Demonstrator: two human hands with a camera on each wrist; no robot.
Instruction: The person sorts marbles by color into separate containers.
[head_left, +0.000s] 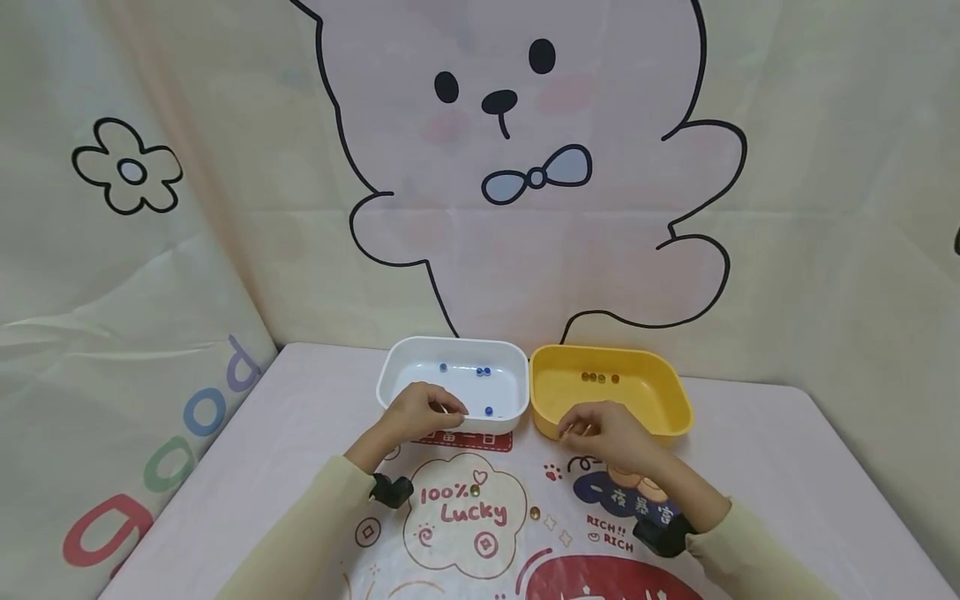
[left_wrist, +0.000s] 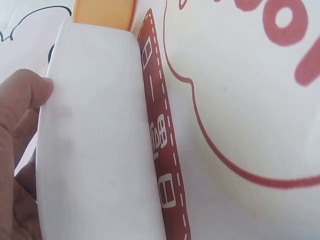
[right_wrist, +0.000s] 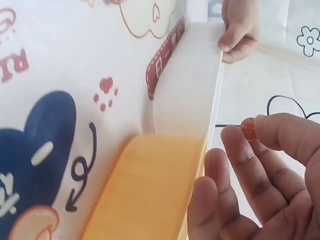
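My right hand [head_left: 606, 433] is over the front rim of the yellow tray [head_left: 667, 367]. Between its thumb and a fingertip it pinches a small amber marble [right_wrist: 248, 129]; the other fingers are loosely bent. My left hand [head_left: 423, 412] reaches over the front rim of the white tray [head_left: 517, 358], with its thumb at the rim. Whether anything is between its fingertips is hidden. Blue marbles, one [head_left: 489, 411] close to the left hand, lie scattered in the white tray. Several amber marbles [head_left: 592, 377] sit in a row in the yellow tray.
Two loose marbles, one greenish [head_left: 475, 491] and one amber [head_left: 535, 512], lie on the printed tablecloth [head_left: 765, 467] between my forearms. The trays stand side by side near the table's back edge. Behind them hangs a curtain [head_left: 480, 275] with a bear drawing.
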